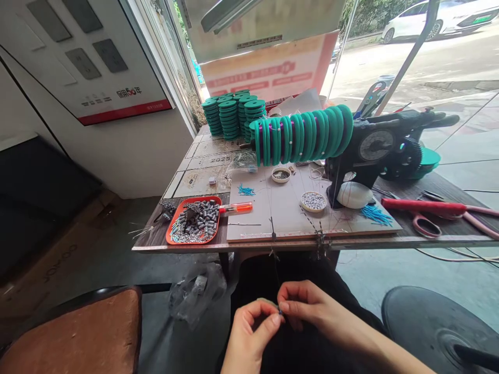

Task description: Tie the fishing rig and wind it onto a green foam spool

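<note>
Over my lap, my left hand and my right hand meet, fingertips almost touching. Both pinch at a thin line, with a tiny dark bluish bit showing between them; its kind is too small to make out. The line seems to come down from a dark clip-like piece at the board's front edge, though it is hard to follow against dark clothing. To its right, a bundle of dark knotted strands hangs over the same edge.
A pale board carries a dish of white beads, a dish of dark bits and blue pieces. An orange tray holds grey weights. Green spools sit on a winding machine; red-handled scissors lie right.
</note>
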The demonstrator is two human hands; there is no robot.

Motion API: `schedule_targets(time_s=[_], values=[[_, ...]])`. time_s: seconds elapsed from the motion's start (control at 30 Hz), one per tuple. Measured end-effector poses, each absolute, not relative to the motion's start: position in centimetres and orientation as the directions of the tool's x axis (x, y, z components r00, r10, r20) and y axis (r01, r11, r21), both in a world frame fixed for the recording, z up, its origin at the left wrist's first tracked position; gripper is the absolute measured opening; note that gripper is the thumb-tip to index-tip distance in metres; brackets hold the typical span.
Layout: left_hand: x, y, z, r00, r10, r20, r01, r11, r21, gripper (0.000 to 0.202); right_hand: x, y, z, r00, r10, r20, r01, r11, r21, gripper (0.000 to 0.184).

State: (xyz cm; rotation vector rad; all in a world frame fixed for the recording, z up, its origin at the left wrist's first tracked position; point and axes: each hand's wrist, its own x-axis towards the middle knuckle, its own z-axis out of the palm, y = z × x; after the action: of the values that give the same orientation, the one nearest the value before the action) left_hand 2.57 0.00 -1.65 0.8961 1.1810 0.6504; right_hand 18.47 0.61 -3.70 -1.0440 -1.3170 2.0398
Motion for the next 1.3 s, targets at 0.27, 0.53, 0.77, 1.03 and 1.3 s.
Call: schedule_targets(time_s=[0.27, 0.53, 0.77, 1.03, 1.3], values=[[2.5, -0.1, -1.7, 0.169, 0.898, -0.406, 0.207, 0.371, 0.905, 0.043, 18.9, 0.7, -4.2, -0.609, 0.717, -0.339, -0.031, -0.448, -0.893, 0.067], [2.7, 0.0, -1.9, 0.215, 0.858, -0.466, 0.067, 0.463, 0.884, 0.044, 18.6, 0.7, -4.8, -0.602, 0.737, -0.307, -0.039, -0.411, -0.911, 0.065], [2.4, -0.1, -2.3, 0.139, 0.884, -0.445, 0.087, 0.437, 0.895, 0.045, 18.7, 0.8, -2.4, -0.539, 0.781, -0.314, 0.282, -0.184, -0.942, 0.055], [2.0, 0.2, -1.4, 0.07, 0.899, -0.433, 0.004, 0.433, 0.901, 0.039, 17.0, 9.2, 7.0, -0.325, 0.946, 0.002, 0.914, 0.314, -0.258, 0.02], [2.0, 0.1, -3.0, 0.136, 0.892, -0.431, -0.055, 0.441, 0.896, 0.027, 13.6, 12.8, 8.0, -0.417, 0.909, 0.023, 0.897, 0.415, -0.149, 0.021]])
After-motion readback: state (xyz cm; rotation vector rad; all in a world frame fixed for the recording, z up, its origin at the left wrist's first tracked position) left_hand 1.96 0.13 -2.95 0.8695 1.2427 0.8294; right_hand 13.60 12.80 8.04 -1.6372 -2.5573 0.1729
